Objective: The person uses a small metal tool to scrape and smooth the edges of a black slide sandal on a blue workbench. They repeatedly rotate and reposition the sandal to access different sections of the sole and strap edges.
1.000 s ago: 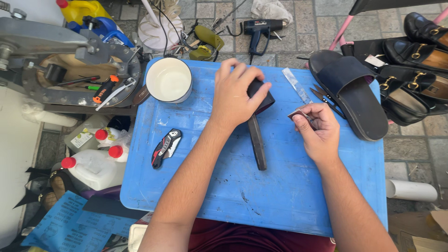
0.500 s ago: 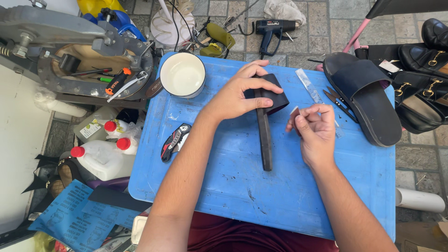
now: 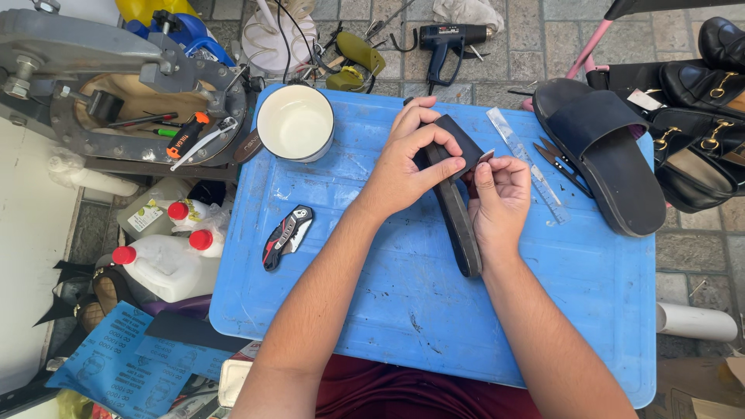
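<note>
Right hand [image 3: 500,198]: has come in from the right since the earlier frames, now just beside the sandal; fingers curled, pinching a small pale piece [image 3: 486,157]
Left hand [image 3: 410,159]: closed over the sandal's upper end; it lay flatter a second ago
Black sandal [image 3: 458,221]: on its edge on the blue tray [image 3: 372,310], mid-tray; long axis runs near to far, strap end pointing away
White bowl [image 3: 295,122]: far left corner
Second sandal [image 3: 601,159]: far right, sole down
</note>
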